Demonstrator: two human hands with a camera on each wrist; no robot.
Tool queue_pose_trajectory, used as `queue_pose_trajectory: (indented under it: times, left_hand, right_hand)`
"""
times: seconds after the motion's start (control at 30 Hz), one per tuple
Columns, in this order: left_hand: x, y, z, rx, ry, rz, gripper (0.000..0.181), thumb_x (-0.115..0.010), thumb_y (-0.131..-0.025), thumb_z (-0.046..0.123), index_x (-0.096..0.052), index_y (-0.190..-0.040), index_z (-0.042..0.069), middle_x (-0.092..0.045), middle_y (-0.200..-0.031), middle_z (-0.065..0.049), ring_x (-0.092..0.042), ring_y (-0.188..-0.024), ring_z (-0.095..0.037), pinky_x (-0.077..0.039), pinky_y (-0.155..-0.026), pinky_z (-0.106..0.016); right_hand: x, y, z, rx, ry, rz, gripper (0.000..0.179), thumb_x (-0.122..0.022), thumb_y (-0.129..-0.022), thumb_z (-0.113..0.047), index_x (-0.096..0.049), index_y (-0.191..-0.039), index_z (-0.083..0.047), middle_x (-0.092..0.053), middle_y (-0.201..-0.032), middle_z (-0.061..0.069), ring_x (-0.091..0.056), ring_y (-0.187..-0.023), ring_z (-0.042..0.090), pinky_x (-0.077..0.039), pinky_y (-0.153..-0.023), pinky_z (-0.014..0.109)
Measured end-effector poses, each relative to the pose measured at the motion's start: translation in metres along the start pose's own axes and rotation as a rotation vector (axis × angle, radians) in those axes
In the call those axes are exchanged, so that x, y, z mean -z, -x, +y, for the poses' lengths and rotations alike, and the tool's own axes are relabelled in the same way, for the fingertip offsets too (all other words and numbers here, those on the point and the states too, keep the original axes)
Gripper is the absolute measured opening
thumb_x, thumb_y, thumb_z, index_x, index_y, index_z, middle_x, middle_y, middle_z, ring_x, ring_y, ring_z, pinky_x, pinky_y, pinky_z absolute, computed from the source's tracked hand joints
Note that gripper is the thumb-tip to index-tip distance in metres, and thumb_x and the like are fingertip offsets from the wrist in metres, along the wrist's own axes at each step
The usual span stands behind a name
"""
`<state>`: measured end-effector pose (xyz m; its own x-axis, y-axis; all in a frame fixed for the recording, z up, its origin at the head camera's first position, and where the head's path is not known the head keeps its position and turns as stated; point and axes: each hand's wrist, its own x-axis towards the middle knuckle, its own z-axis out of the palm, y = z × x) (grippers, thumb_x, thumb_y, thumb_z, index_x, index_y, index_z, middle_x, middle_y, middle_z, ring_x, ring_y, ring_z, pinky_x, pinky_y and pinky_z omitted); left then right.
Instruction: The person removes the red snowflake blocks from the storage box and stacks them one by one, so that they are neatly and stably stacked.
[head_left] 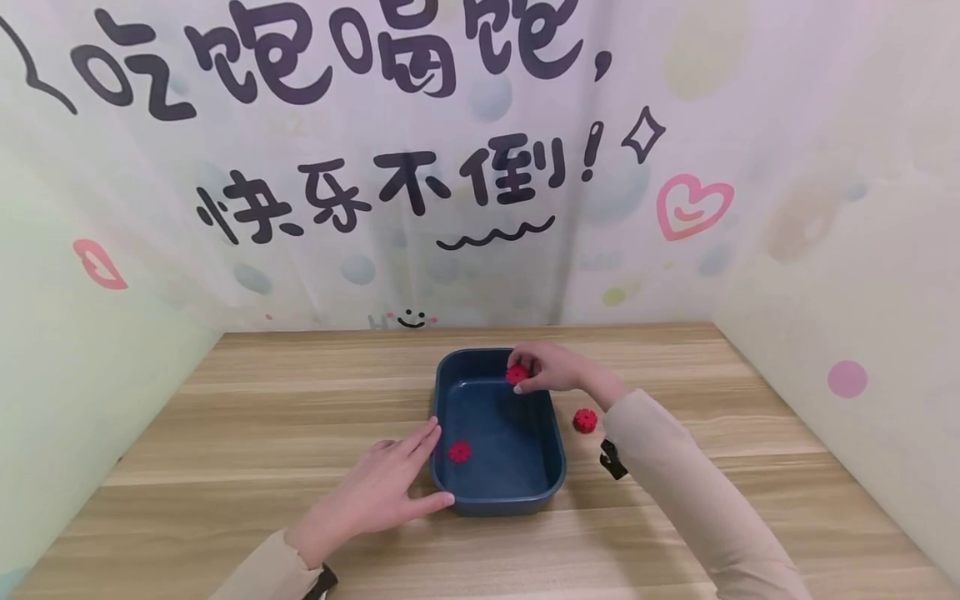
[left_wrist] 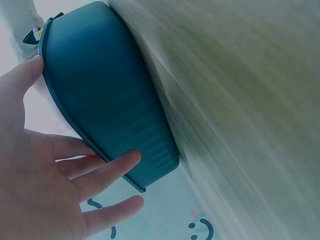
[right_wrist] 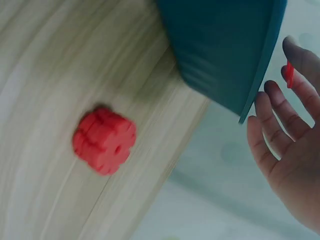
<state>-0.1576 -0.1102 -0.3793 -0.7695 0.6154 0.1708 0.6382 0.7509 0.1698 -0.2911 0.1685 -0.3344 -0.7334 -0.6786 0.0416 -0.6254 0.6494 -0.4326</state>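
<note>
A deep blue rectangular tray (head_left: 498, 502) stands on the table. Over its far right corner, my right hand (head_left: 558, 368) pinches a red notched plastic disc (head_left: 516, 375) between thumb and fingertips; the right wrist view catches only the edge of this disc (right_wrist: 290, 74). Another red disc (head_left: 460, 452) lies flat on the tray floor at the near left. My left hand (head_left: 382, 483) rests with spread, fairly straight fingers at the tray's left rim, thumb by the near corner. Just right of the tray sits a short stack of red notched discs (right_wrist: 105, 140), under my right forearm's side.
The wooden table (head_left: 285, 408) is bounded by a printed cloth (head_left: 480, 275) at the back and pale walls at both sides. A black strap (head_left: 612, 460) hangs at the right sleeve, and another dark strap (head_left: 322, 582) shows at the left wrist.
</note>
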Motion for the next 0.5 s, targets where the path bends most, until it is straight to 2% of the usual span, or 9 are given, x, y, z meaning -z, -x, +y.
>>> queue_pose_trajectory:
  times: [0.2, 0.5]
  left_hand:
    - [0.000, 0.000, 0.000, 0.002, -0.019, 0.002, 0.083, -0.043, -0.080, 0.063, -0.038, -0.132, -0.002, -0.032, -0.138, -0.011, -0.045, -0.113, -0.024, -0.037, -0.087, -0.044]
    - [0.001, 0.001, 0.001, 0.003, -0.030, -0.001, 0.085, -0.041, -0.079, 0.065, -0.038, -0.132, -0.001, -0.032, -0.138, -0.011, -0.044, -0.113, -0.023, -0.038, -0.087, -0.043]
  right_hand:
    - [0.004, 0.012, 0.008, 0.014, -0.002, 0.044, 0.031, -0.068, -0.077, -0.021, -0.056, -0.104, -0.009, -0.054, -0.089, 0.000, -0.051, -0.077, 0.016, -0.044, -0.071, 0.029]
    - [0.009, 0.032, 0.022, 0.016, -0.040, 0.098, 0.032, -0.067, -0.078, -0.019, -0.056, -0.106, -0.008, -0.055, -0.094, 0.001, -0.050, -0.083, 0.018, -0.044, -0.074, 0.038]
